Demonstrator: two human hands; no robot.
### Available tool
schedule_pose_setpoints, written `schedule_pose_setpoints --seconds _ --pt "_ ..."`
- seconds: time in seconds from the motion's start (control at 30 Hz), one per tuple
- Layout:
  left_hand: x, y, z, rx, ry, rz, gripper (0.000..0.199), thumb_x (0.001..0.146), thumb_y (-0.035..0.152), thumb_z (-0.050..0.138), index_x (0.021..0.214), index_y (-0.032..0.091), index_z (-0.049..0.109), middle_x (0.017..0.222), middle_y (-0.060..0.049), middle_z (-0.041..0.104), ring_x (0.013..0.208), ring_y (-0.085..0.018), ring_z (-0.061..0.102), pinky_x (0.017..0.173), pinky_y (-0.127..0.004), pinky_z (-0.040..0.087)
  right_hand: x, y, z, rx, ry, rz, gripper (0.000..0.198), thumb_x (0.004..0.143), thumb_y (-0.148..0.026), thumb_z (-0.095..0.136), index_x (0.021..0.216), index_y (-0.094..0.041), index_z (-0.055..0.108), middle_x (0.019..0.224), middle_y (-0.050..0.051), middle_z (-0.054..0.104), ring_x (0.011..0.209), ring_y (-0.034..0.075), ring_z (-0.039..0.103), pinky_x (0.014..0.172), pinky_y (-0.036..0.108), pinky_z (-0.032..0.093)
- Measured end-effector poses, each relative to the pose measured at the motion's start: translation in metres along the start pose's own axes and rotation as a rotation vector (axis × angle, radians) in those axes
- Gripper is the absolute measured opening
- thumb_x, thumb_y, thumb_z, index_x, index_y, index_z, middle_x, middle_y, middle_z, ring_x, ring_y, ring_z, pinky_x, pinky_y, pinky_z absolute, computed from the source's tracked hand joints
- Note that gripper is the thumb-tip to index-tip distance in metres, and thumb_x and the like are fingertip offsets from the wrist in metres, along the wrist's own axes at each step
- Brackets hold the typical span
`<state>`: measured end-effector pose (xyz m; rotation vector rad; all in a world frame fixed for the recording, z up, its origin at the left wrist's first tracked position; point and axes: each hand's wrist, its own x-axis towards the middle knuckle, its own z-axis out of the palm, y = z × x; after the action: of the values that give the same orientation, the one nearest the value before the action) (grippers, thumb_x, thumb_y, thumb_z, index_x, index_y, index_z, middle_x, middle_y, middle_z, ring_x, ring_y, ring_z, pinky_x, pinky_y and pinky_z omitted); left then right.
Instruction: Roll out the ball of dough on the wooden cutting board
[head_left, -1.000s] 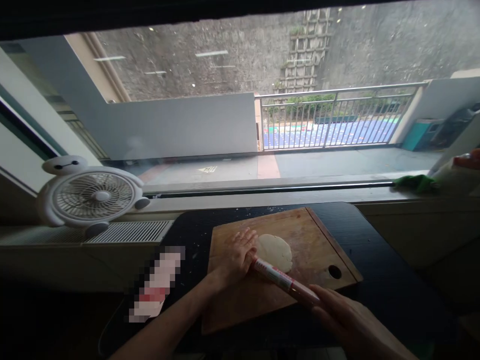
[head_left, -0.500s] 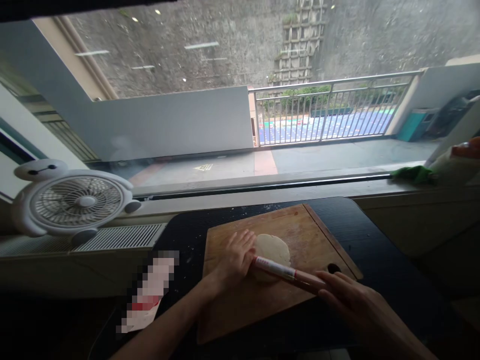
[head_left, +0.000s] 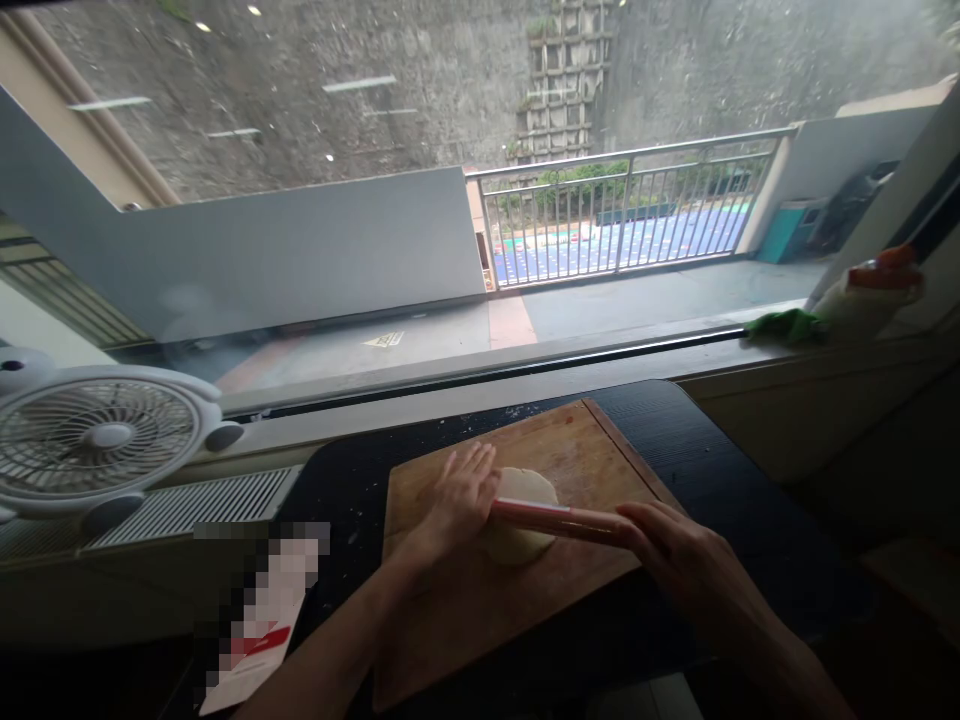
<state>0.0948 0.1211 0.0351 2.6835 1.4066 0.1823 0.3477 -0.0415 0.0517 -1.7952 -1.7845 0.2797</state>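
A flat round of pale dough (head_left: 529, 484) lies on a wooden cutting board (head_left: 442, 640). Across its middle rests a reddish rolling pin (head_left: 559, 518) with a printed label or wrap. My right hand (head_left: 667, 545) is closed around the pin's right end. My left hand (head_left: 459, 495) lies with fingers stretched out at the dough's left edge. Its thumb side meets the pin's left end; whether the palm presses on the pin, I cannot tell.
The board sits on a black table (head_left: 720, 500) dusted with flour. At left are a white fan (head_left: 105, 435) and a partly blurred white-and-red packet (head_left: 262, 650). A green cloth (head_left: 784, 325) and a bottle with an orange top (head_left: 874, 295) stand on the windowsill.
The rolling pin has moved away from me over the dough, so more dough shows on its near side. The whole view has shifted, with everything now further left.
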Motion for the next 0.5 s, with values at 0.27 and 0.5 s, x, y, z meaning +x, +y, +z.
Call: schedule_pose_setpoints --seconds 0.27,0.5 --pt "-0.081 0.007 0.025 0.107 0.209 0.038 0.054 0.092 0.034 0.032 0.141 0.011 0.028 0.146 -0.010 0.030 0.138 -0.023 0.019 0.113 -0.047 0.018 0.005 0.009 0.011 0.026 -0.060 0.006 0.032 0.094 -0.036 0.034 0.099 -0.025 0.063 0.093 0.001 0.066 0.078 0.015 0.061 0.072 0.026 0.043" --pt "0.003 0.009 0.003 0.015 0.066 -0.096 0.049 0.095 0.036 0.022 0.131 0.014 0.046 0.138 -0.010 0.044 0.132 -0.024 0.033 0.109 -0.047 0.025 0.015 0.001 0.005 -0.020 0.055 -0.032 0.035 0.094 -0.036 0.032 0.098 -0.022 0.064 0.091 0.003 0.066 0.077 0.015 0.061 0.069 0.025 0.041"
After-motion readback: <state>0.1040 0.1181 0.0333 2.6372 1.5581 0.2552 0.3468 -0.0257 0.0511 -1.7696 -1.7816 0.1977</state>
